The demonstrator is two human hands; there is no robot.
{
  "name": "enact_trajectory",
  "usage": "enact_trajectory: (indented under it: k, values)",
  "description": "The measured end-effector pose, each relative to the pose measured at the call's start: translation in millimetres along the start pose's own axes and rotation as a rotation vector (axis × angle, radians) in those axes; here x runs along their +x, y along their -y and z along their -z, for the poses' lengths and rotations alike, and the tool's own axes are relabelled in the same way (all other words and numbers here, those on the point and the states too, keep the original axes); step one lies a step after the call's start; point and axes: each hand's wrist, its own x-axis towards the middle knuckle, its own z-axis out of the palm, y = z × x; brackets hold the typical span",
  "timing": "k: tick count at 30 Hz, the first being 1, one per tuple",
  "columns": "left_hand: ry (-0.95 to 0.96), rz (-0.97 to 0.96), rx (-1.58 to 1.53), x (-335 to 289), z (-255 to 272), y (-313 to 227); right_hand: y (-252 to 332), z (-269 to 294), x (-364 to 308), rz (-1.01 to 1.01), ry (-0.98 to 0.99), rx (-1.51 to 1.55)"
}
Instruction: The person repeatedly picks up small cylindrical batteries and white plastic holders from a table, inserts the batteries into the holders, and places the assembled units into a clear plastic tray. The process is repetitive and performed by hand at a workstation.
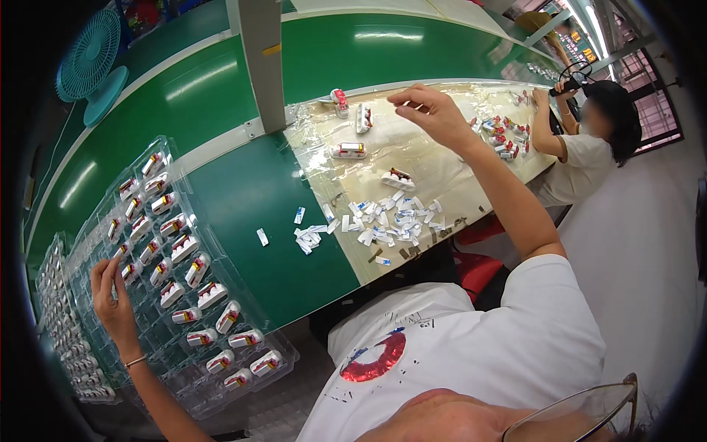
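On the left, my left hand [112,300] is over a clear plastic blister tray [177,346], its fingers stretched out. Its fingertips are right beside a small white toy-car-like piece [121,251] with red and yellow sides. Several similar pieces sit in the tray's pockets. My right hand [434,114] hovers above the film-covered part of the table with thumb and fingers apart and nothing visible between them. Just left of it stand a white piece [364,118] and a red-and-clear piece [339,103]. Two more, a white piece [349,150] and another [398,178], lie nearer me.
White paper slips [398,221] lie in a loose heap near the table edge. Red pieces [504,136] are piled at the right, beside a co-worker [589,140]. A metal post [259,66] rises behind the table; a teal fan [92,59] stands far left. Another filled tray [66,331] lies leftmost.
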Motion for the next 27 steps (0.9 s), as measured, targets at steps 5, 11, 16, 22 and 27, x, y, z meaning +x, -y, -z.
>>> enact_trajectory:
  k: [5,11,16,22,27]
  values:
    - [0.147,-0.148,-0.337,56,-38,-144,-34,-5,-1,0.237,0.091,-0.328]
    - [0.291,-0.469,-0.411,92,-133,-291,-34,-46,34,0.543,0.194,-0.548]
    - [0.384,-0.428,-0.292,104,-195,-317,-37,-35,34,0.484,0.239,-0.466]
    - [0.444,-0.433,-0.382,94,-153,-276,-24,-13,4,0.249,0.342,-0.146]
    - [0.098,-0.009,-0.327,77,-77,-128,42,-44,23,0.277,0.483,-0.034]
